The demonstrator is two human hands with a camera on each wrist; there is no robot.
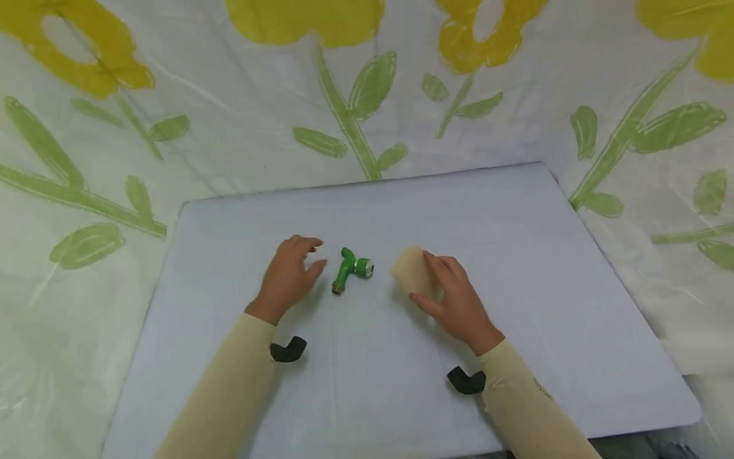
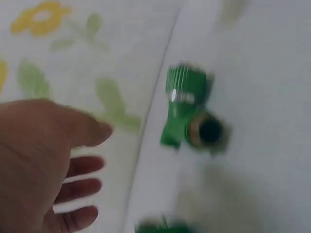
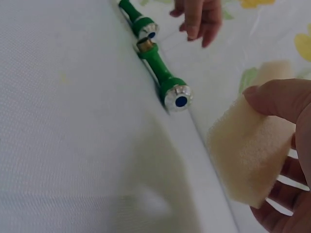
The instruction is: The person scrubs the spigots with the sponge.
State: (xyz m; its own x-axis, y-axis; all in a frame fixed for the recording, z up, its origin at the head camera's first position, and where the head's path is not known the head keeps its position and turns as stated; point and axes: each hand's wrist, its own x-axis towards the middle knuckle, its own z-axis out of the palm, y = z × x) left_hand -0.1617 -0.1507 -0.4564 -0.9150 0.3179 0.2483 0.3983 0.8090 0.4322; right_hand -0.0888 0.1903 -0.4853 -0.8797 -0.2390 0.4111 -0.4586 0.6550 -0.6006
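A small green tap (image 1: 344, 271) with a brass threaded end and a clear-rimmed round knob lies on the white table (image 1: 367, 382), between the two hands. My left hand (image 1: 291, 274) hovers just left of the tap, thumb and fingers parted and nothing between them. On the right, my right hand (image 1: 459, 303) holds a cream-coloured sponge (image 3: 252, 150) between thumb and fingers, a little above the tabletop. The right wrist view shows the tap (image 3: 165, 80) beyond the sponge, with another green tap shape (image 3: 138, 19) behind it and my left hand (image 3: 199, 19) near that.
Behind and beside the table hangs a whitish sheet (image 1: 229, 153) painted with yellow flowers and green leaves. A black curved piece sits at each wrist, one by the left sleeve (image 1: 223, 382) and one by the right sleeve (image 1: 527, 395).
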